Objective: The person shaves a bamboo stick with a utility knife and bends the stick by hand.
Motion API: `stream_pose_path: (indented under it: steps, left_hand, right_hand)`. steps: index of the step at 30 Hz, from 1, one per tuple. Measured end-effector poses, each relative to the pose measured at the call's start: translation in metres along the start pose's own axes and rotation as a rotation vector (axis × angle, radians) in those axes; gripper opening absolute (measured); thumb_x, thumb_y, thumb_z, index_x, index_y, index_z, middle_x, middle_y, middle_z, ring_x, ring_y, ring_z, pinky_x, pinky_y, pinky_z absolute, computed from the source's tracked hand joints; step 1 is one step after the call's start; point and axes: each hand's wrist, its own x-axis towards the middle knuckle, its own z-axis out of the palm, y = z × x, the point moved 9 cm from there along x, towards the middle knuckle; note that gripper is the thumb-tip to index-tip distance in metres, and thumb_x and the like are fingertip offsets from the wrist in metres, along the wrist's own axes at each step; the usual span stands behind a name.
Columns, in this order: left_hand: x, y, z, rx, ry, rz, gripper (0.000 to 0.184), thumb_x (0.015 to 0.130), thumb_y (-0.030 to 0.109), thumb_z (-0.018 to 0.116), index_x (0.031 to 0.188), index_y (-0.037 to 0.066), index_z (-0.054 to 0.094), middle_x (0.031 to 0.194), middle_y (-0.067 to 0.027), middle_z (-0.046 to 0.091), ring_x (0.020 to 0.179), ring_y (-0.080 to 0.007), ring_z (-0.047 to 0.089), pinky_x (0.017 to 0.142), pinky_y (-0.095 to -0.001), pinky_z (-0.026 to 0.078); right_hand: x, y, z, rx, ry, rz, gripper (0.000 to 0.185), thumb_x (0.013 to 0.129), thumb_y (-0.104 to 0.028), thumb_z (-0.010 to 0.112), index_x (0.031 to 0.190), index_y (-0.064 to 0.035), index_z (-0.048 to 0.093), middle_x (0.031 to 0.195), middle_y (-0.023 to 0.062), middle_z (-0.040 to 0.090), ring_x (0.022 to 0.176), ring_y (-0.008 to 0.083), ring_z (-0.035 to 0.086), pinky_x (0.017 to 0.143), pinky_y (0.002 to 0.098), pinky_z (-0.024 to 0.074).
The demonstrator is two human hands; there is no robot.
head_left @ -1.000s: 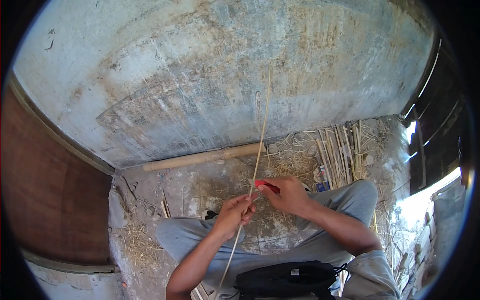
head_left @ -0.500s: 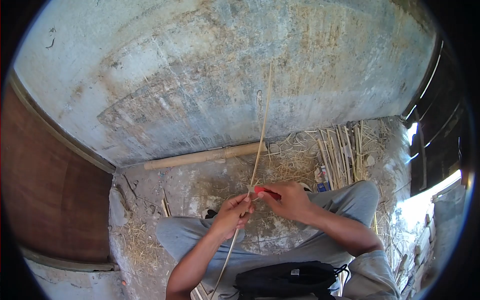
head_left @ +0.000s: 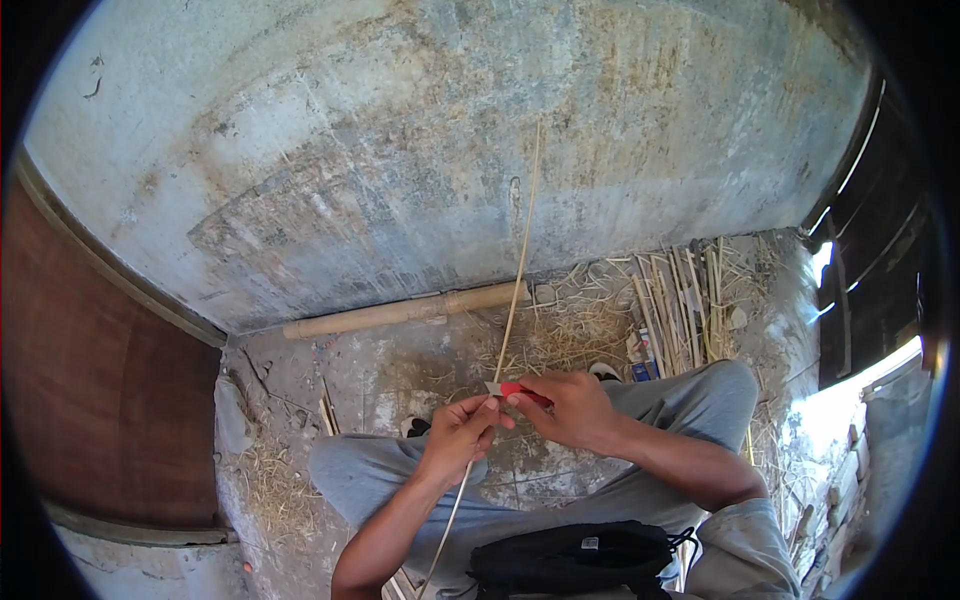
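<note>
A long, thin bamboo strip point(head_left: 519, 265) runs from my lap up in front of the wall. My left hand point(head_left: 462, 436) is closed around it, thumb on top. My right hand point(head_left: 572, 408) grips the red handle of a utility knife point(head_left: 518, 391). The knife's pale blade points left and lies across the strip, just above my left fingertips. Whether the edge bites into the strip cannot be seen.
A thick bamboo pole point(head_left: 405, 312) lies along the foot of the stained wall point(head_left: 420, 150). Several split bamboo sticks point(head_left: 685, 305) and loose shavings point(head_left: 570, 335) cover the floor ahead. A black bag point(head_left: 570, 560) rests at my lap. A brown panel point(head_left: 110, 370) stands at left.
The knife has shifted slightly left and down toward my left fingers, and its blade shows more plainly. My left hand keeps its hold on the strip.
</note>
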Motion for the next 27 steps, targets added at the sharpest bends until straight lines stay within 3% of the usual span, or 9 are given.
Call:
stream_pose_path:
  steps: [9, 17, 27]
  left_hand:
    - [0.001, -0.003, -0.004, 0.011, 0.004, 0.022, 0.023, 0.101, 0.021, 0.056, 0.106, 0.001, 0.067, 0.081, -0.0068, 0.068, 0.045, -0.0030, 0.036, 0.040, -0.0209, 0.025]
    - [-0.005, -0.003, -0.006, -0.015, 0.042, 0.002, 0.020, 0.100, 0.021, 0.059, 0.094, 0.003, 0.066, 0.074, -0.0012, 0.057, 0.046, -0.0023, 0.034, 0.040, -0.0213, 0.022]
    - [-0.008, -0.002, -0.009, 0.000, 0.055, 0.012, 0.020, 0.099, 0.022, 0.059, 0.100, 0.003, 0.066, 0.074, -0.0018, 0.057, 0.046, -0.0024, 0.034, 0.040, -0.0212, 0.022]
  right_hand:
    - [0.000, -0.006, 0.002, -0.006, -0.010, -0.019, 0.027, 0.086, -0.028, 0.071, 0.096, -0.0029, 0.070, 0.068, 0.0135, 0.065, 0.056, 0.0314, 0.065, 0.049, 0.0417, 0.0508]
    - [0.000, -0.011, 0.000, -0.069, 0.020, -0.027, 0.025, 0.084, -0.026, 0.074, 0.096, -0.0048, 0.072, 0.065, 0.0114, 0.063, 0.052, 0.0284, 0.062, 0.046, 0.0388, 0.0471]
    - [0.003, -0.017, -0.006, -0.108, 0.107, -0.090, 0.025, 0.084, -0.029, 0.075, 0.095, -0.0069, 0.071, 0.063, 0.0073, 0.061, 0.049, 0.0253, 0.061, 0.042, 0.0373, 0.0450]
